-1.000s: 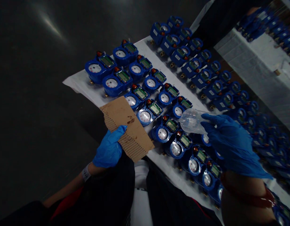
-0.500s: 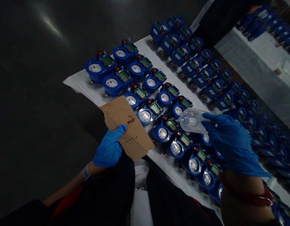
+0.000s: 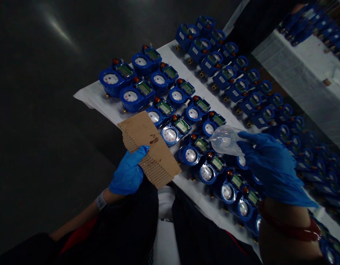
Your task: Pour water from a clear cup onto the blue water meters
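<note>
**Gloved hands over rows of blue meters, one with cardboard, one with a clear bottle**

The left hand (image 3: 128,173), in a blue glove, has its grip closed on a torn piece of corrugated cardboard (image 3: 149,149). The thumb lies on the flat brown face and the fingers are hidden beneath. The cardboard sticks out from the hand toward the near edge of the bench (image 3: 94,99), its far corner just beside a meter with a white dial (image 3: 170,135). A dark stain marks the brown face near its middle.

The right hand (image 3: 271,169), also gloved in blue, has its grip closed around a clear plastic bottle (image 3: 225,140). The bottle lies roughly level, its far end pointing left, and it hangs above the blue water meters (image 3: 192,151) in the row nearest the person, not touching them as far as can be told. A red band (image 3: 291,228) circles the right wrist.

The meters stand in slanted double rows on a white covering, each with a round dial and a small green display. A second group of meters (image 3: 227,70) lies farther off, and a pale surface with more blue units (image 3: 299,70) shows at the upper right.
</note>
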Motion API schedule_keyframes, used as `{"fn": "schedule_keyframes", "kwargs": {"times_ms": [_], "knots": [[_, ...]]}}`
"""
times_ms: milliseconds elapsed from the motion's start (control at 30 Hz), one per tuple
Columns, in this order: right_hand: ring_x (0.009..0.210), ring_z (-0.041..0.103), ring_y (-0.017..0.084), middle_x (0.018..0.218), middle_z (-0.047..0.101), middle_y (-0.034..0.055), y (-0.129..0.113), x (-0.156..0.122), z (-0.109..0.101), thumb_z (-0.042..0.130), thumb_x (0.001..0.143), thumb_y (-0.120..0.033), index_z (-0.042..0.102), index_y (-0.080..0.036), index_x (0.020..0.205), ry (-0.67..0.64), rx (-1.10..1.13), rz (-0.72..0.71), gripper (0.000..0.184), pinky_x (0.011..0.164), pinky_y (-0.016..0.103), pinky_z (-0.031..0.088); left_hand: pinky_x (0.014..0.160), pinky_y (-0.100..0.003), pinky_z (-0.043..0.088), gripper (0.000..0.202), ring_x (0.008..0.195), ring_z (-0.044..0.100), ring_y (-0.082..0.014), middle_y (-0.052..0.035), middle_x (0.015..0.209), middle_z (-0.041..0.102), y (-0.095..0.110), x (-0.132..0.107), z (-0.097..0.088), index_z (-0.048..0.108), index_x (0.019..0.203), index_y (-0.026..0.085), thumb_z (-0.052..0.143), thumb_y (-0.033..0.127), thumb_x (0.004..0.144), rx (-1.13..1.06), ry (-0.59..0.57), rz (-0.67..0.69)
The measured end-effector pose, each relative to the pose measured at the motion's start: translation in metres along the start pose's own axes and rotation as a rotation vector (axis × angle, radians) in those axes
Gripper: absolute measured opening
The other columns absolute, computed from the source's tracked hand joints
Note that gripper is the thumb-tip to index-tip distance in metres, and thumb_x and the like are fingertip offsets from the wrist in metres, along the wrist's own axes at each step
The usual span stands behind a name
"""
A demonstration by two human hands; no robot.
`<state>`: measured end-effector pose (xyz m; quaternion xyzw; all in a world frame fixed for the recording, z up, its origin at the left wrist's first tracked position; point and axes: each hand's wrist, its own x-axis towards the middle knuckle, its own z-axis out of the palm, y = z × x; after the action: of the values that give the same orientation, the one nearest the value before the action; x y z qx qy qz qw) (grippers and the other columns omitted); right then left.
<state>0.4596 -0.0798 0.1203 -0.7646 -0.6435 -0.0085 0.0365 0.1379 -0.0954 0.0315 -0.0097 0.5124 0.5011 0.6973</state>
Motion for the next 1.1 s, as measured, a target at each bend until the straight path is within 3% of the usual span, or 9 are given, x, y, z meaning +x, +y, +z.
{"fn": "schedule_keyframes", "kwargs": {"times_ms": [100, 267, 867, 1100], "knots": [[0.105, 0.072, 0.033, 0.115, 0.076, 0.0147, -0.010, 0.001, -0.006, 0.048, 0.079, -0.050, 0.079, -0.018, 0.119, -0.067, 0.051, 0.115, 0.059, 0.091, 0.050, 0.058, 0.116, -0.051, 0.049, 0.046, 0.122, 0.069, -0.0289, -0.0004, 0.114, 0.081, -0.001, 0.001, -0.001, 0.067, 0.134, 0.024, 0.069, 0.014, 0.090, 0.010, -0.012, 0.012], [0.109, 0.071, 0.034, 0.118, 0.075, 0.0161, -0.018, 0.003, -0.010, 0.047, 0.076, -0.052, 0.078, -0.016, 0.121, -0.093, 0.061, 0.176, 0.065, 0.096, 0.052, 0.057, 0.116, -0.049, 0.050, 0.048, 0.118, 0.071, -0.0271, 0.0003, 0.111, 0.082, 0.000, 0.000, -0.002, 0.065, 0.137, 0.025, 0.068, 0.013, 0.090, 0.005, -0.007, 0.011], [0.108, 0.071, 0.032, 0.116, 0.075, 0.0124, -0.007, -0.002, -0.003, 0.051, 0.076, -0.049, 0.079, -0.021, 0.118, -0.009, 0.095, 0.173, 0.058, 0.095, 0.051, 0.057, 0.116, -0.048, 0.050, 0.052, 0.126, 0.067, -0.0277, 0.0012, 0.117, 0.081, -0.003, 0.002, -0.004, 0.062, 0.141, 0.028, 0.068, 0.015, 0.091, 0.032, -0.006, 0.027], [0.108, 0.071, 0.032, 0.116, 0.075, 0.0123, -0.004, -0.004, -0.004, 0.051, 0.081, -0.050, 0.078, -0.022, 0.120, -0.033, 0.080, 0.152, 0.055, 0.096, 0.051, 0.056, 0.117, -0.048, 0.049, 0.051, 0.126, 0.068, -0.0281, -0.0008, 0.117, 0.081, -0.001, -0.001, 0.000, 0.063, 0.139, 0.026, 0.070, 0.015, 0.089, 0.019, -0.002, 0.008]]}}
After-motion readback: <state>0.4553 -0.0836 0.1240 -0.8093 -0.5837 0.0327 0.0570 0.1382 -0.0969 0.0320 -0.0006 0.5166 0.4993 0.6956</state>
